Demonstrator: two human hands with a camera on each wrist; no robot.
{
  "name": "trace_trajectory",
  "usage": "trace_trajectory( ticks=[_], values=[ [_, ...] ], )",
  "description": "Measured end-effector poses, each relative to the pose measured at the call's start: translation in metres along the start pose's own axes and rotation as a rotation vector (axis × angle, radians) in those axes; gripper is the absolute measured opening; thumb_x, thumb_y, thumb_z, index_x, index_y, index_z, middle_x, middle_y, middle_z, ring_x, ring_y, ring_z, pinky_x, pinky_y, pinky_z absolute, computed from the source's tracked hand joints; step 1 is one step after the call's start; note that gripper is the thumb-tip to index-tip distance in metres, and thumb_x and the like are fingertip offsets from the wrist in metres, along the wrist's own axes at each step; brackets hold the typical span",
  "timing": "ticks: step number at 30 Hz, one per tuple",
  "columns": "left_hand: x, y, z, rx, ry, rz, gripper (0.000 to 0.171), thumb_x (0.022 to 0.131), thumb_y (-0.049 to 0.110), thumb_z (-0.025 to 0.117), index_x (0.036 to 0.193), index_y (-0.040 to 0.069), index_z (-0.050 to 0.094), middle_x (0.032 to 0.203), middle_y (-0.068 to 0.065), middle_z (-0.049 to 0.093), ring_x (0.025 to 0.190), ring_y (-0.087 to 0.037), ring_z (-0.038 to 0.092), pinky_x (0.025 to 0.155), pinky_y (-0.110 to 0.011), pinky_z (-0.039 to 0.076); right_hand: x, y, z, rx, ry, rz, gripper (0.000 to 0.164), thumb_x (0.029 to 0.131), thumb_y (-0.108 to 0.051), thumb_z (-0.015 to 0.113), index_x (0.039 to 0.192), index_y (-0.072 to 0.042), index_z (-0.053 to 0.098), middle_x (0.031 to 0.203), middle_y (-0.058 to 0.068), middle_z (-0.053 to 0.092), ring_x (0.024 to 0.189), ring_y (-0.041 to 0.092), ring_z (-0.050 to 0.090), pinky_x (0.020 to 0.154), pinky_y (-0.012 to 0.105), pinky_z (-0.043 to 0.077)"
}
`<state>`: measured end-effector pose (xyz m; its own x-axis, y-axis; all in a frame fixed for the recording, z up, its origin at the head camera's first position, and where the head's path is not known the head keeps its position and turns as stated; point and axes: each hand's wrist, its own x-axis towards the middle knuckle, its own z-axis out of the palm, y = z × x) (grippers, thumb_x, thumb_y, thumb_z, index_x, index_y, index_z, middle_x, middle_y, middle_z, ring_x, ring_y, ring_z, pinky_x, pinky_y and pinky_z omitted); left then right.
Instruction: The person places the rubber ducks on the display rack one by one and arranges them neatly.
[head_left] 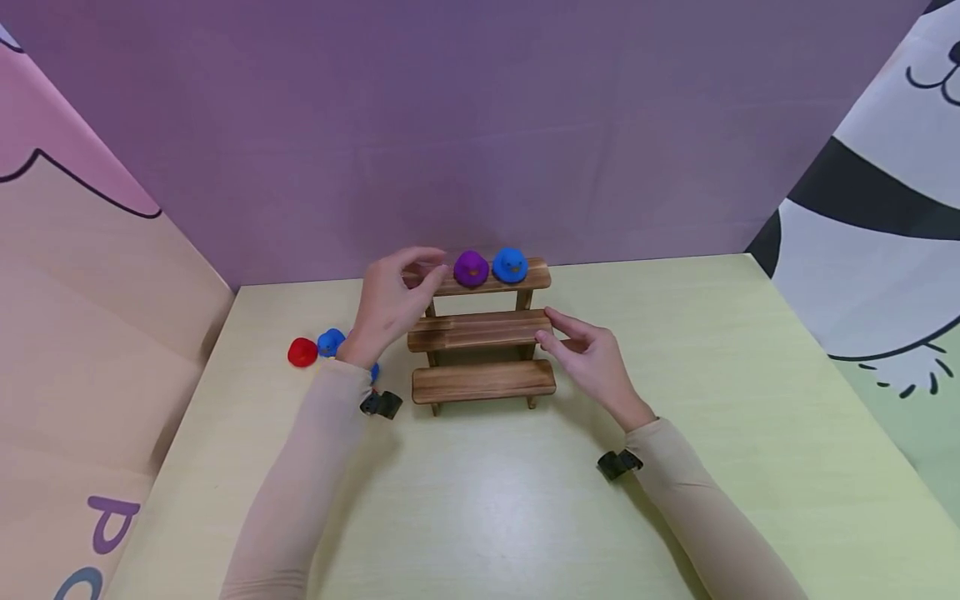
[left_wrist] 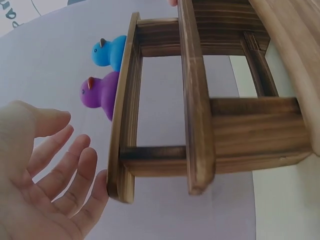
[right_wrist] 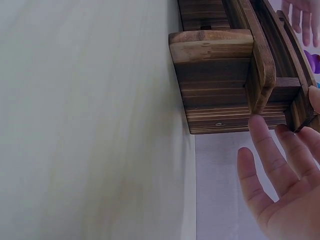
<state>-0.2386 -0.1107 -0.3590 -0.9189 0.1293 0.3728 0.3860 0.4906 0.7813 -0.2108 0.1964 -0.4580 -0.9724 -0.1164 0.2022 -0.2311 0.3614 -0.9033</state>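
A three-step wooden stand stands on the table, its lower two steps bare. On the top step sit a purple rubber duck and a blue rubber duck, side by side. My left hand hovers at the top step's left end, fingers loosely bent with nothing between them; the left wrist view shows its palm beside the purple duck. With thumb and fingertips, my right hand holds the right end of the middle step. Several fingers spread along the stand's side in the right wrist view.
Left of the stand, a red rubber toy and another blue duck lie on the pale table. My left wrist partly hides a further blue toy. A purple backdrop rises behind the table, with printed panels at both sides.
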Motion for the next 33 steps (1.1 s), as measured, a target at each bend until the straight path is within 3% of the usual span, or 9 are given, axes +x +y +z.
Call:
trace_trajectory(
  ticks=[5, 12, 18, 26, 29, 33],
  values=[
    [-0.004, -0.006, -0.005, -0.009, 0.071, 0.027, 0.022, 0.101, 0.019, 0.072, 0.12, 0.008, 0.079, 0.105, -0.01, 0.079, 0.095, -0.023, 0.071, 0.087, -0.039, 0.06, 0.0, 0.001, -0.001, 0.001, 0.003, -0.001, 0.05, 0.101, -0.032, 0.076, 0.147, -0.015, 0.066, 0.146, 0.013, 0.067, 0.091, -0.006, 0.075, 0.085, 0.011, 0.057],
    [-0.012, -0.019, -0.014, 0.003, 0.136, 0.008, 0.021, 0.101, 0.019, 0.072, 0.117, 0.007, 0.08, 0.11, -0.01, 0.08, 0.096, -0.025, 0.071, 0.081, -0.035, 0.059, 0.0, 0.002, -0.001, 0.0, 0.004, -0.01, 0.049, 0.101, -0.03, 0.076, 0.146, -0.013, 0.066, 0.145, 0.015, 0.068, 0.093, -0.003, 0.077, 0.086, 0.011, 0.057],
    [-0.021, -0.031, -0.026, 0.035, 0.143, -0.03, 0.024, 0.102, 0.023, 0.071, 0.12, 0.009, 0.08, 0.116, -0.008, 0.08, 0.098, -0.026, 0.072, 0.082, -0.029, 0.058, -0.001, 0.001, -0.002, -0.016, 0.003, -0.014, 0.049, 0.101, -0.032, 0.076, 0.147, -0.015, 0.066, 0.144, 0.013, 0.068, 0.097, 0.007, 0.079, 0.086, 0.012, 0.057],
    [-0.034, -0.046, -0.034, 0.082, 0.128, -0.11, 0.027, 0.103, 0.024, 0.07, 0.124, 0.008, 0.078, 0.122, -0.009, 0.078, 0.103, -0.028, 0.071, 0.085, -0.031, 0.058, -0.001, 0.001, -0.003, -0.017, -0.001, -0.017, 0.049, 0.102, -0.03, 0.075, 0.147, -0.016, 0.066, 0.144, 0.014, 0.068, 0.092, -0.007, 0.074, 0.086, 0.011, 0.056],
    [-0.039, -0.053, -0.036, 0.09, 0.124, -0.131, 0.027, 0.103, 0.023, 0.07, 0.123, 0.007, 0.078, 0.122, -0.01, 0.078, 0.104, -0.028, 0.071, 0.085, -0.029, 0.058, -0.002, 0.001, -0.003, -0.021, 0.0, -0.016, 0.049, 0.102, -0.03, 0.075, 0.147, -0.016, 0.066, 0.144, 0.013, 0.068, 0.095, 0.001, 0.077, 0.085, 0.011, 0.056],
    [-0.046, -0.063, -0.043, 0.105, 0.129, -0.161, 0.026, 0.104, 0.023, 0.068, 0.124, 0.008, 0.078, 0.124, -0.01, 0.077, 0.106, -0.029, 0.07, 0.086, -0.03, 0.057, -0.003, 0.002, -0.004, -0.028, 0.0, -0.019, 0.048, 0.102, -0.03, 0.075, 0.147, -0.016, 0.066, 0.144, 0.013, 0.068, 0.105, 0.023, 0.08, 0.086, 0.011, 0.056]
  ],
)
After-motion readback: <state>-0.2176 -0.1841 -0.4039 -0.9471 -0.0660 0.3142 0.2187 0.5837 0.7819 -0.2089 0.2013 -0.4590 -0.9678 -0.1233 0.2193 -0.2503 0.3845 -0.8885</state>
